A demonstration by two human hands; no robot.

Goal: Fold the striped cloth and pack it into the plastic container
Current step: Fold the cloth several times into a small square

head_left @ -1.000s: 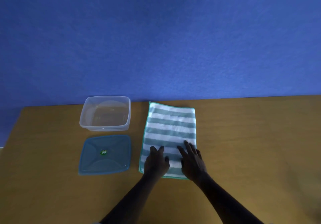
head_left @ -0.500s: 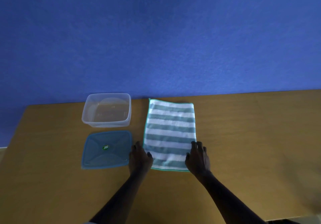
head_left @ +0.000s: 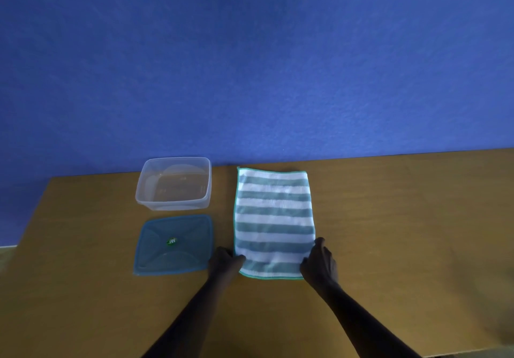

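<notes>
The striped cloth (head_left: 274,218), green and white with a green hem, lies flat on the wooden table (head_left: 403,218) as a tall rectangle. My left hand (head_left: 225,263) pinches its near left corner. My right hand (head_left: 319,264) grips its near right corner, fingers curled over the edge. The clear plastic container (head_left: 173,184) stands open and empty to the left of the cloth, near the table's far edge.
The blue lid (head_left: 172,245) lies flat in front of the container, just left of my left hand. A blue wall (head_left: 250,65) rises behind the table. The table's left edge slants past the lid.
Both hands slid off the top of the cloth outward to its near corners and closed on them. The cloth has stayed flat.
</notes>
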